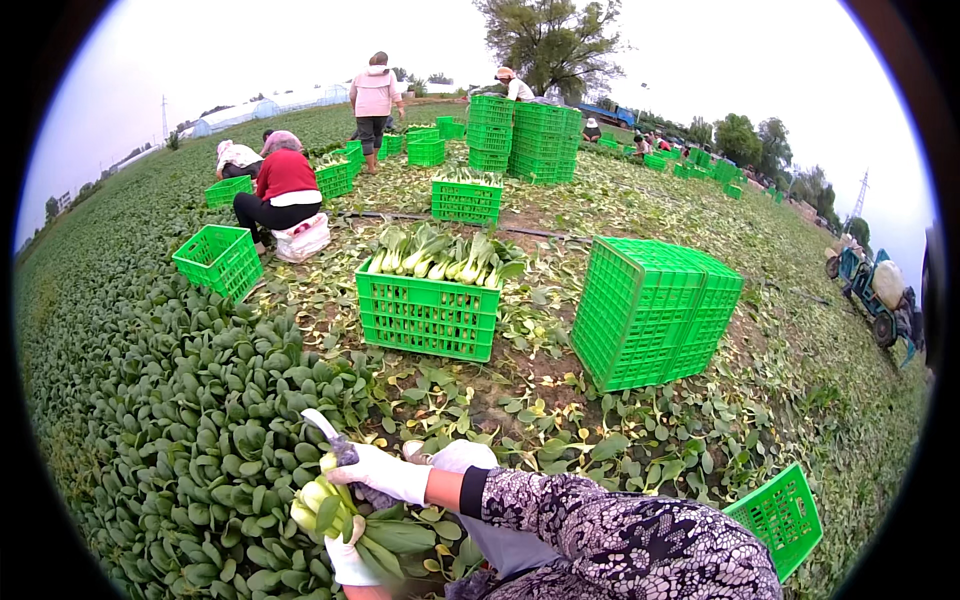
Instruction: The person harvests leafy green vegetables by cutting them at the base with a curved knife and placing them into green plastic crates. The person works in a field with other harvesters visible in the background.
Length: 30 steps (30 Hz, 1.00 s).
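My right hand (pixel 379 472), in a white glove, grips a knife or sickle (pixel 321 424) with a pale blade and a greyish cloth-like wrapping at the handle; the blade points up and left. Just below it, my left hand (pixel 349 559), in a white glove, holds a bunch of bok choy (pixel 315 501), its pale stem bases to the left and its leaves to the right. The left fingers are partly hidden by leaves. Both hands are over the edge of the dense green crop (pixel 225 457). A patterned sleeve (pixel 540 502) covers my right arm.
A green plastic crate (pixel 427 319) full of bok choy stands ahead, with stacked crates (pixel 652 311) to its right. An empty crate (pixel 217 262) is at left, another crate (pixel 784 517) at lower right. A person in red (pixel 287 180) sits nearby; other people work farther back. Loose leaves litter the ground.
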### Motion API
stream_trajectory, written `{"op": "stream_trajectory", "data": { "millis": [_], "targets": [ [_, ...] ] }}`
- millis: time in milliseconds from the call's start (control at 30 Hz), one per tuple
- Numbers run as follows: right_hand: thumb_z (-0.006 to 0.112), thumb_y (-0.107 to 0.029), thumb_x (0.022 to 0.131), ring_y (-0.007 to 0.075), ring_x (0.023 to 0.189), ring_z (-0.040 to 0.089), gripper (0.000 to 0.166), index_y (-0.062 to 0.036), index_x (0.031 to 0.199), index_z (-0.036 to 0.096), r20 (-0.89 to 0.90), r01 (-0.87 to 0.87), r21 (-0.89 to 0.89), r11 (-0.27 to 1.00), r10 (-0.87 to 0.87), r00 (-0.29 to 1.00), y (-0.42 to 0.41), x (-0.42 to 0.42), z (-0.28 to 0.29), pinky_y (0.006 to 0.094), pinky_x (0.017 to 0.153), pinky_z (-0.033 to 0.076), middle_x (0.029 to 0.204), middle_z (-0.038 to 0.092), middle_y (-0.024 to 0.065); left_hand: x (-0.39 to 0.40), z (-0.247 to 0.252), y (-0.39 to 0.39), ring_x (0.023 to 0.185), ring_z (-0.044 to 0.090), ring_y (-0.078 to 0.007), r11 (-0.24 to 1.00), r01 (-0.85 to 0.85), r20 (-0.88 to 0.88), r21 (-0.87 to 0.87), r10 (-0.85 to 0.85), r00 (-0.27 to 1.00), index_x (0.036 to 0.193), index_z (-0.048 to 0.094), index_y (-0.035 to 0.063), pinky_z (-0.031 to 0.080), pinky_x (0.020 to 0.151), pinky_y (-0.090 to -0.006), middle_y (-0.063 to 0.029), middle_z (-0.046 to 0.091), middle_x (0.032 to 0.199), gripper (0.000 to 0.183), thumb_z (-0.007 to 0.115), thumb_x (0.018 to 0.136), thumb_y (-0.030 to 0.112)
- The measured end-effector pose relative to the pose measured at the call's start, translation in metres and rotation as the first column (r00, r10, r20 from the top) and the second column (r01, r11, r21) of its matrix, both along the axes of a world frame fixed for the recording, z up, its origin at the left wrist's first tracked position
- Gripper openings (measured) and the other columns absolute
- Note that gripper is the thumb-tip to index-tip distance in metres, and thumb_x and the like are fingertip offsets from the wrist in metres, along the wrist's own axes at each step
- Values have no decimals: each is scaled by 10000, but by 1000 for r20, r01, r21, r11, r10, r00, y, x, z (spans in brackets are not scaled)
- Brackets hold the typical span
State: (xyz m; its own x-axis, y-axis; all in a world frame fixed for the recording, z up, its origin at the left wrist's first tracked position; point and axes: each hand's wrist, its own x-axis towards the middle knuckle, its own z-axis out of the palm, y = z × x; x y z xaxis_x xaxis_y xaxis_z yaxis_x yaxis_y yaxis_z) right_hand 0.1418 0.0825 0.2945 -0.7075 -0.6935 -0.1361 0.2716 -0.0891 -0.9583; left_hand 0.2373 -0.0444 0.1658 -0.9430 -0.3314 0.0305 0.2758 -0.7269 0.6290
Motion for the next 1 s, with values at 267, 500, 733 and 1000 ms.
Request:
{"op": "stream_trajectory", "data": {
  "millis": [267,500,733,1000],
  "targets": [
    [686,-348,920,60,801,511,307,-84,1058,615,-250,176,42,983,-161,955,23,6,-29,235,714,427,903,594,-34,-2,34,19,1019,649,-256,964,-44,-101,-261,18,995,1377,480,6,531,942,-431,-117,633,1200,567,707,865,99],
    [712,-307,909,77,778,507,279,-73,1029,620,64,448,-145,882,-443,894,36,9,-18,260,686,440,874,590,-29,21,40,35,1041,644,-250,947,-70,-160,-314,19,987,1384,476,-3,527,949,-419,-118,626,1221,590,713,849,67],
    [711,-290,922,59,832,534,272,-84,1046,584,-100,146,-333,931,-189,977,46,44,4,247,773,463,913,589,-36,37,44,34,1115,608,-225,896,-48,-104,-442,3,995,1337,520,-17,475,1009,-392,-100,609,1255,698,793,695,-31],
    [695,-498,894,120,1064,542,670,-25,1325,497,-434,-32,-39,999,11,901,15,68,32,285,966,434,1119,599,36,74,74,21,1057,613,-173,737,-244,-78,-630,253,964,1303,489,39,504,950,-351,-53,608,1193,722,823,668,-35]
  ]
}}
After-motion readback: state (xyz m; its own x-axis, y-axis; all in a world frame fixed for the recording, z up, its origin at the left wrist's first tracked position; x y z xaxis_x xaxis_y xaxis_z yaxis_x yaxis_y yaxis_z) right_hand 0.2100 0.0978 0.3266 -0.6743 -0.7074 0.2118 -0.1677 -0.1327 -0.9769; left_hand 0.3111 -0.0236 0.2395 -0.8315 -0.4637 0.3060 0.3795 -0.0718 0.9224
